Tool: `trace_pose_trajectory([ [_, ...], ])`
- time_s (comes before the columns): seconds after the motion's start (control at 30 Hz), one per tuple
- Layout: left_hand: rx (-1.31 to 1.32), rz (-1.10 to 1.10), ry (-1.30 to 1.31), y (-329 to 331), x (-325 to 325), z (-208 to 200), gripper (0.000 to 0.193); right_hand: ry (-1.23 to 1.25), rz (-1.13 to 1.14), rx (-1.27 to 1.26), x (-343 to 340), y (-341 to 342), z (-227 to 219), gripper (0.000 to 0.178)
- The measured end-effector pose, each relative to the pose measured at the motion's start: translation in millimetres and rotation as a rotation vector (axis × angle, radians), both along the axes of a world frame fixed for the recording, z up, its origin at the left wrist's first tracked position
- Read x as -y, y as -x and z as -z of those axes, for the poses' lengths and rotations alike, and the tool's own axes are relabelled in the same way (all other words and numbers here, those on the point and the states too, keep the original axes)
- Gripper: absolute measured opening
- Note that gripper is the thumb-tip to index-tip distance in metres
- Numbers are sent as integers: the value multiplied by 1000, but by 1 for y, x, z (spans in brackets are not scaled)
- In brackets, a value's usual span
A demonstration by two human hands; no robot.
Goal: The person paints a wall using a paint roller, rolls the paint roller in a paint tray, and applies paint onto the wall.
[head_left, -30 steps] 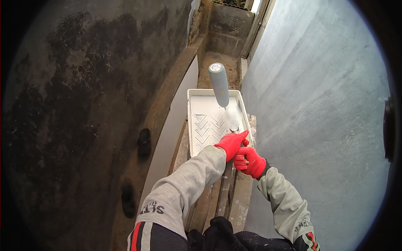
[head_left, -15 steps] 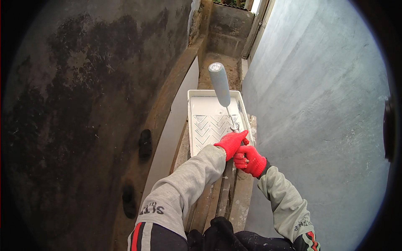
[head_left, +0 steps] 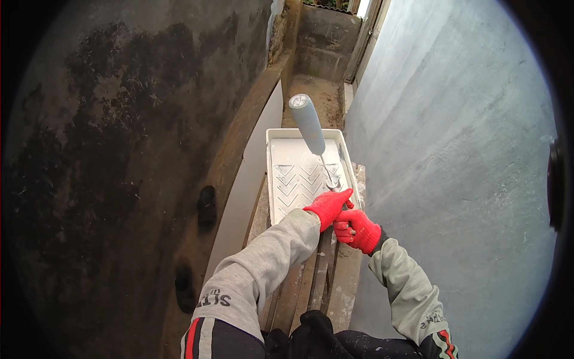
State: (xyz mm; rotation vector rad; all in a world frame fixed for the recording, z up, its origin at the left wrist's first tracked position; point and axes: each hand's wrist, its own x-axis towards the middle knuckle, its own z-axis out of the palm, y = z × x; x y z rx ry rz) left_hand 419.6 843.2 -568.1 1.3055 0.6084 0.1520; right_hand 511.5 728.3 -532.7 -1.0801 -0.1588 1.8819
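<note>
A paint roller [head_left: 308,127] with a blue-grey sleeve is held up over a white paint tray [head_left: 270,173], its sleeve tilted to the upper left. My left hand [head_left: 328,209], in a red glove, is closed round the upper part of its handle. Just below and to the right, my right hand [head_left: 359,231], also red-gloved, is wrapped round the lower part of the handle. Most of the handle is hidden by the gloves. White paint fills the far end of the tray, and zigzag ridges show on its nearer slope.
The tray rests on a paint-spotted wooden plank bench [head_left: 344,281]. A pale grey-blue wall [head_left: 448,149] rises close on the right. Left of the bench leans a white panel [head_left: 245,185]. Two dark slippers [head_left: 207,207] lie on the ground beyond it, beside a dark stained wall [head_left: 119,119].
The roller's sleeve has swung slightly left and down. Both hands keep their hold on the handle, and the left has shifted very slightly left.
</note>
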Motion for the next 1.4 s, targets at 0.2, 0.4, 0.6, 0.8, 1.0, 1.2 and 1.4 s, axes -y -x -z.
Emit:
trace_pose_trajectory([
  [0.2, -45, 5, 38, -1, 0, 2, 49, 9, -28, 13, 0, -2, -1, 26],
  [0.4, -40, 13, -14, 0, 0, 1, 50, -14, -33, 70, 0, 0, 0, 31],
  [0.6, -83, 15, 21, 2, 1, -1, 51, -35, -84, -41, 3, -8, 10, 29],
  [0.8, -26, -36, 51, 5, 13, 5, 51, -56, -100, -72, 12, -5, 30, 33],
  [1.0, -95, 68, -136, 15, 16, 4, 50, -126, -98, 89, 23, 9, 50, 36],
  [1.2, -91, 80, -181, 17, 25, 21, 51, -75, -100, 85, 32, 14, 61, 36],
  [1.4, -136, 134, -232, 16, 25, 33, 53, -35, -61, 42, 33, 17, 68, 36],
])
